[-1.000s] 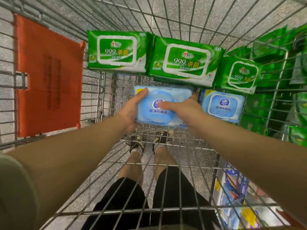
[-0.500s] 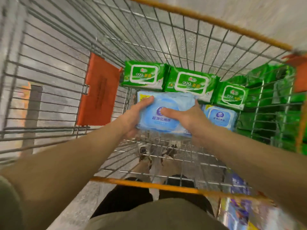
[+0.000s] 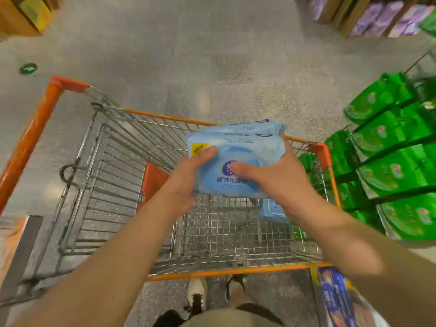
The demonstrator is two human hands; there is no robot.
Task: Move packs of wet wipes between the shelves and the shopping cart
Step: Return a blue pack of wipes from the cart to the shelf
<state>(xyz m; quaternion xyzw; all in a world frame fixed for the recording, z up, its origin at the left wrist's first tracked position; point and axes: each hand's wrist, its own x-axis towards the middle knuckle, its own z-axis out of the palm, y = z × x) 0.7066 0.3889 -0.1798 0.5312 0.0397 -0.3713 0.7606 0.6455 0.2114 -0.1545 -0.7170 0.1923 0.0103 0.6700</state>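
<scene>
blue wipes held over the cart

nearest the camera, two bare forearms are reaching forward over the orange near rim of the shopping cart (image 3: 236, 271). the left hand (image 3: 186, 179) is gripping the left end of a stack of blue wet wipe packs (image 3: 238, 159), its thumb lying across the top by a yellow label. the right hand (image 3: 271, 175) is gripping the right end, thumb pressing on the top pack's round lid and fingers curling round the far edge. the stack looks like two or three packs; the blur is making the exact count hard to tell. it is hanging above the wire basket, clear of the floor of the cart.

below it, another blue pack (image 3: 273, 211) is lying on the cart's mesh bottom at the right side, partly hidden by the right wrist. an orange flap (image 3: 153, 180) is showing against the basket's left wall.

to the right, just beside the cart, green wipe packs (image 3: 396, 166) are sitting in rows on the shelves. farther off, purple packages (image 3: 387, 17) are blurring at the top right, across the speckled grey floor (image 3: 188, 55).
</scene>
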